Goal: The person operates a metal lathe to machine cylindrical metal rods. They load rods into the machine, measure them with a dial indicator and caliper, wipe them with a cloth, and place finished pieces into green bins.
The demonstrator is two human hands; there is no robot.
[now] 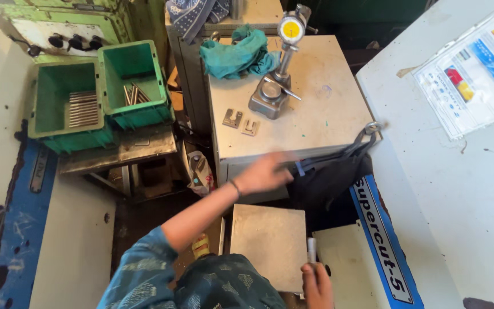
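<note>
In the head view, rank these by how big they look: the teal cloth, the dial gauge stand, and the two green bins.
1. Left green bin and right green bin: look alike, unranked.
2. Teal cloth.
3. Dial gauge stand, close to the cloth in size.

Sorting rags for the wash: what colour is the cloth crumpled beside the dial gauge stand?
Teal green cloth, head view.
</note>
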